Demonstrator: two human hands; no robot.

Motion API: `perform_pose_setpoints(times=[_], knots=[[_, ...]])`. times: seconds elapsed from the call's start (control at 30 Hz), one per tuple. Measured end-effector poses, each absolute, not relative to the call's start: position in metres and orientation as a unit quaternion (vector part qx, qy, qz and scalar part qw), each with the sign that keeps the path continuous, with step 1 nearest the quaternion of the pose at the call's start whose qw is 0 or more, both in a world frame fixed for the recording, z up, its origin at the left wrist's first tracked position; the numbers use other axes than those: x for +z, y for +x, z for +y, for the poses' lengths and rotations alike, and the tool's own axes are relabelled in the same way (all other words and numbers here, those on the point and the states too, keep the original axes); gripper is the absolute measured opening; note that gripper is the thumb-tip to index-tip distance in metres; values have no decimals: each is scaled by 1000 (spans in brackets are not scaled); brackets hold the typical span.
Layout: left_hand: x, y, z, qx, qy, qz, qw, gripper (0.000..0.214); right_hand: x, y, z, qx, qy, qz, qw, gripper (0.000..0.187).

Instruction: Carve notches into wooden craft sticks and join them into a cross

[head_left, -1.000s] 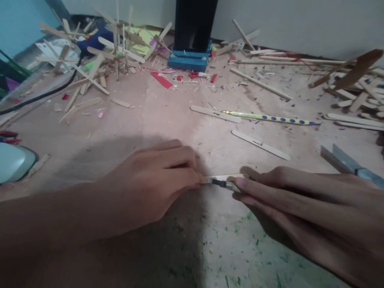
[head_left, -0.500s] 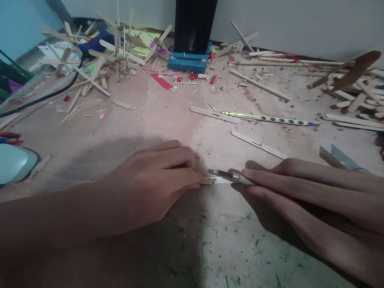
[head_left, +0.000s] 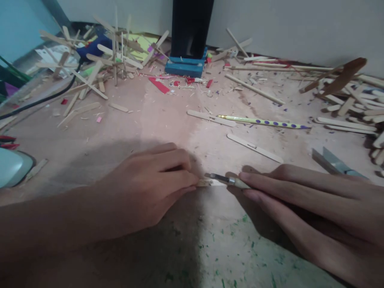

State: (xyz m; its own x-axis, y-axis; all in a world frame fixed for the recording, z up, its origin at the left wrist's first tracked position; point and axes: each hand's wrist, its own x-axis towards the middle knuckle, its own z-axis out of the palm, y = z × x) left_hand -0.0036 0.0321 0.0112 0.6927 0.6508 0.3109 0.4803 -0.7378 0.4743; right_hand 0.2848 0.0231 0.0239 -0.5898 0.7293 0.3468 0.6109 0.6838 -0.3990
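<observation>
My left hand [head_left: 162,180] is closed, its fingertips pressing a wooden craft stick [head_left: 205,183] against the tabletop; most of the stick is hidden. A carving knife [head_left: 231,180] with a metal ferrule and a short blade is pinched in my right hand [head_left: 288,196]. Its blade points left, over or against the exposed part of the stick; I cannot tell if it touches. Behind the right hand lie a slotted craft stick [head_left: 255,148] and a second one [head_left: 210,118], which meets a yellow pencil [head_left: 264,121] with purple dots.
A grey blade-like tool [head_left: 339,162] lies right of my right hand. Wooden sticks are heaped at the right [head_left: 357,102] and back left [head_left: 93,76]. A black upright object [head_left: 192,28] stands in a blue base [head_left: 184,69]. A pale rounded object [head_left: 13,166] sits left.
The view has shifted slightly, so the tabletop things appear a little lower and further left. Both hands keep their holds, and the knife stays close to the stick.
</observation>
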Motion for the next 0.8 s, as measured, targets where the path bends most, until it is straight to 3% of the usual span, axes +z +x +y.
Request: perform_pose_setpoints(times=[0.47, 0.8], knots=[[14, -5, 28, 234, 913, 271, 195, 15, 23, 288, 25, 75, -388, -878, 269, 19], [14, -6, 28, 231, 896, 312, 216, 19, 16, 303, 18, 108, -362, -892, 247, 30]])
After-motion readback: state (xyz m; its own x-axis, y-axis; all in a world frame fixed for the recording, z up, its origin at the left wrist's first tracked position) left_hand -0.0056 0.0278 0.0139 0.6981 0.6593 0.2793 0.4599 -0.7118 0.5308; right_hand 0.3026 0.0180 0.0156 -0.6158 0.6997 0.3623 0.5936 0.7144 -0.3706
